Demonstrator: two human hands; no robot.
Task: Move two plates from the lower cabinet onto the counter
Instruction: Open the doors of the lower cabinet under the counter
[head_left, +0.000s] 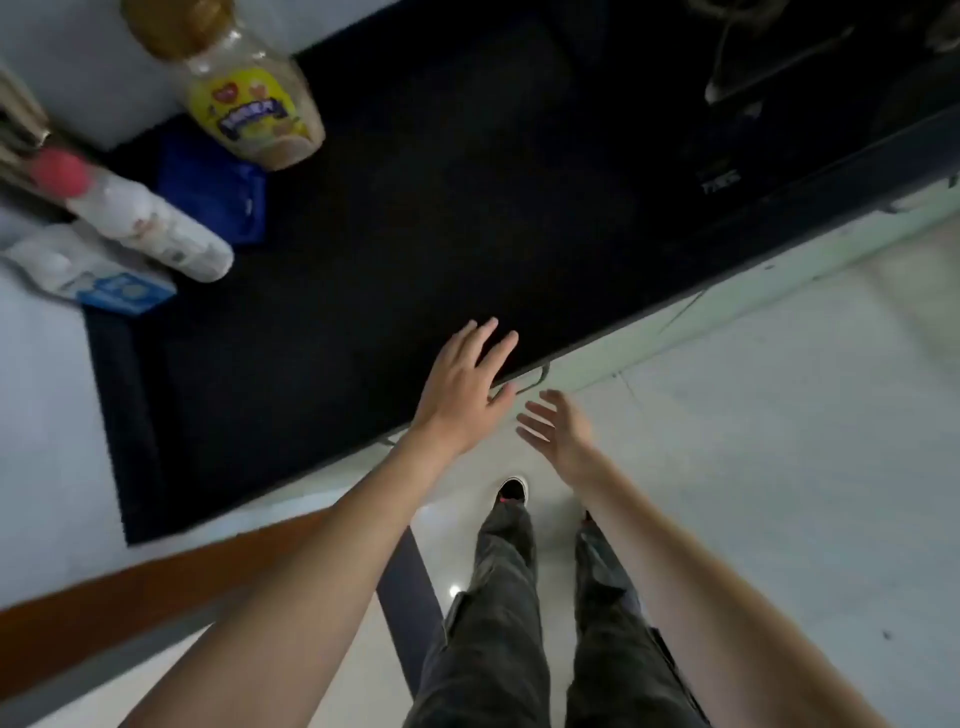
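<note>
Head view looks down on a person's two bare hands: the left hand (462, 384) lies flat, fingers (496, 345) spread, over the front edge of the dark matte surface (415, 234), while the right hand (558, 423) hangs lower and just beside it, open and empty, nearer the slim metal cabinet handle (530, 382) below that edge. No plates show; presumably both sit in the lower cabinet under the edge, below and ahead of the fingers. Three bottles stand far left.

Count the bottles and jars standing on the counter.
3, all at the counter's left end: a yellow-labelled jar farthest back, a red-capped white bottle nearer, and a blue-labelled white bottle at the edge. Others may be out of view.
</note>
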